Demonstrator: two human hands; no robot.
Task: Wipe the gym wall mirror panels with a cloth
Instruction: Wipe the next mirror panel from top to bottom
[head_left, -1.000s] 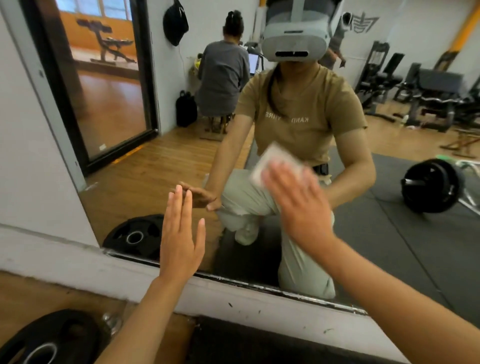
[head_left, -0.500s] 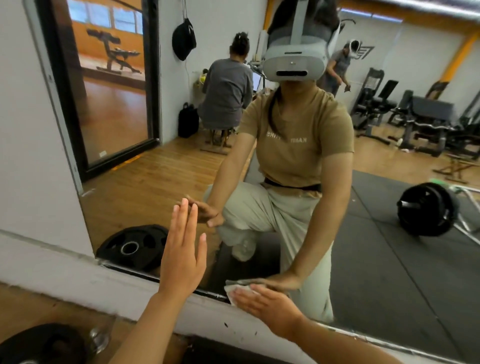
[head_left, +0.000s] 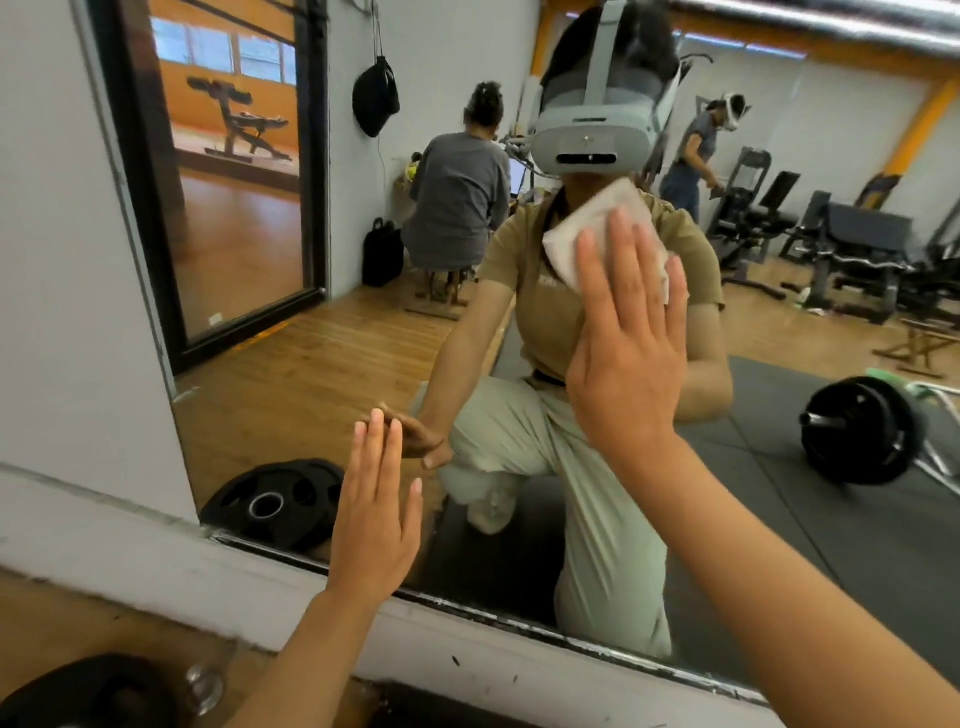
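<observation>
Nearest, at the bottom left corner, a black weight plate (head_left: 78, 693) lies on the wooden floor (head_left: 62, 618) below the white wall base (head_left: 156, 540). Above it the left hand (head_left: 375, 512) is raised with fingers straight and close together, flat against the lower part of the mirror (head_left: 311, 364), holding nothing. Higher and to the right, the right hand (head_left: 626, 353) has its fingers spread and straight, its palm pressing a white cloth (head_left: 597, 228) flat against the glass; the cloth shows above and beside the fingertips. The mirror's bottom edge runs along the wall base. In the glass are the reflections of a kneeling person in a tan shirt and a grey headset, another weight plate (head_left: 275, 501), a barbell (head_left: 857, 431) on dark mats, a seated person in grey, and gym machines far behind
</observation>
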